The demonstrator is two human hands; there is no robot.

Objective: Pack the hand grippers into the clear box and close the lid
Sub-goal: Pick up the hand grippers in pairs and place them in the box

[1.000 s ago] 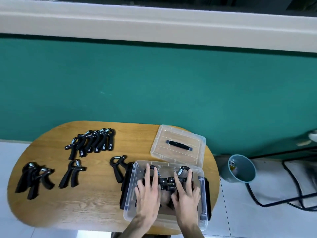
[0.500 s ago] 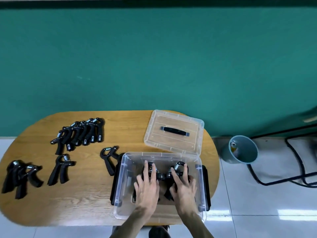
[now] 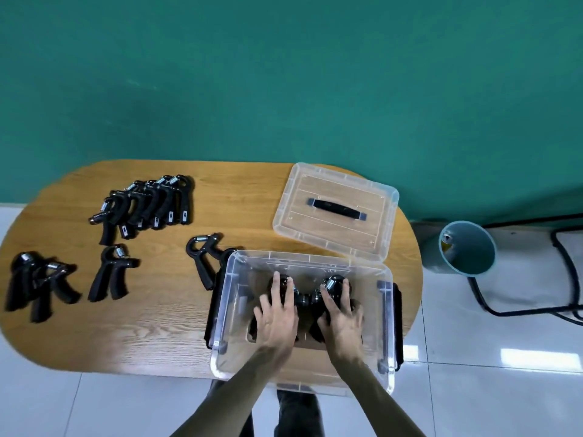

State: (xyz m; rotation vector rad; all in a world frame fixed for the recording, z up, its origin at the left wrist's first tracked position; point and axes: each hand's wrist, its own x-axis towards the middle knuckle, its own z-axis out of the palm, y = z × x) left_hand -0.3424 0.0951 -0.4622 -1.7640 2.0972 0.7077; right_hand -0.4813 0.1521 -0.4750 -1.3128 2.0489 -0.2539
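The clear box (image 3: 227, 310) stands open at the table's front right. Both my hands are inside it. My left hand (image 3: 277, 316) and my right hand (image 3: 342, 313) lie flat, fingers spread, on top of black hand grippers (image 3: 304, 299) at the box's bottom. The hands hide most of those grippers. The clear lid (image 3: 331, 231) with a black handle lies flat just behind the box. One hand gripper (image 3: 202, 257) lies against the box's left wall. A row of several grippers (image 3: 148, 203), a single one (image 3: 110, 272) and a small group (image 3: 38, 282) lie further left.
The oval wooden table (image 3: 157, 326) stands against a green wall. A teal bin (image 3: 463, 247) sits on the white tiled floor to the right, beside a black metal frame (image 3: 568, 263). My legs show below the table's front edge.
The camera has tilted down and moved closer. Both hands stay in the box on the grippers, shifted slightly.
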